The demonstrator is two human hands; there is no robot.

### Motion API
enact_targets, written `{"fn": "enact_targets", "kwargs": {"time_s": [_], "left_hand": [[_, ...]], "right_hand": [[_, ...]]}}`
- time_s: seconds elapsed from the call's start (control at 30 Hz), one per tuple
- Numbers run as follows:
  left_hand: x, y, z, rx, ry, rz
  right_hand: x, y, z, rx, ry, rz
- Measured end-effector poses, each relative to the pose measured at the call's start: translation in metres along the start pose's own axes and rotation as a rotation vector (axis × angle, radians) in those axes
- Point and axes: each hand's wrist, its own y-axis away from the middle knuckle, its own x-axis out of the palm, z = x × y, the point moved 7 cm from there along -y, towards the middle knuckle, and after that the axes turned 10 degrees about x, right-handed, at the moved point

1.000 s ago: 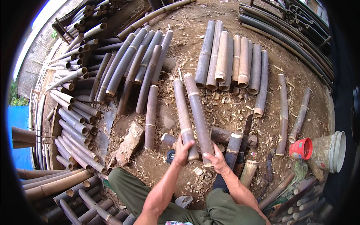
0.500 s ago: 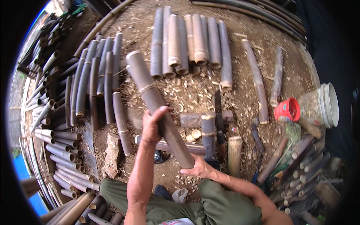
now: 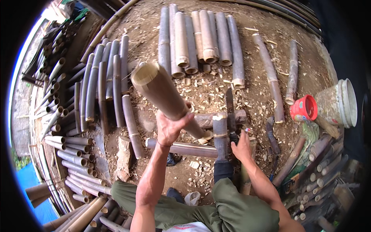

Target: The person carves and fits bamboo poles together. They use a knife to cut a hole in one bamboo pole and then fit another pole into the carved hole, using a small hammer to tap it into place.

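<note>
My left hand (image 3: 172,125) is closed around the middle of a thick brown bamboo tube (image 3: 162,92). The tube slants up in front of me, its pale cut upper end turned toward me and its lower end near some pale wood pieces. To the right, my right hand (image 3: 242,147) is at the dark handle of a machete (image 3: 230,106), thumb and fingers apart; part of the handle is hidden by the hand. The blade rests against a short log (image 3: 206,119) on the ground. An upright grey bamboo piece (image 3: 220,135) stands just left of that hand.
A row of bamboo tubes (image 3: 183,42) lies ahead, another group (image 3: 92,87) at left. Stacked bamboo (image 3: 75,156) fills the left side. A red container (image 3: 304,108) and a whitish bucket (image 3: 336,102) are at right. Wood chips litter the dirt floor.
The tube's upper end has tipped toward me, showing its cut opening. My right hand has left the tube's lower end and moved right and forward to the machete handle.
</note>
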Motion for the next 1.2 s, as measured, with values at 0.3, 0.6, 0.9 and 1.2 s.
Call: {"fn": "enact_targets", "kwargs": {"time_s": [0.3, 0.6, 0.9, 1.2], "left_hand": [[0.002, 0.057, -0.036, 0.389, 0.145, -0.049], [0.050, 0.072, -0.068, 0.267, 0.123, -0.052], [0.057, 0.068, -0.059, 0.289, 0.166, 0.030], [0.062, 0.069, -0.060, 0.283, 0.140, 0.036]], "right_hand": [[0.027, -0.023, -0.003, 0.064, 0.073, 0.160], [-0.080, -0.013, -0.007, 0.099, -0.429, 0.142], [-0.138, -0.009, -0.015, 0.119, -0.554, 0.056], [-0.158, -0.051, 0.029, -0.556, 0.380, 0.264]]}}
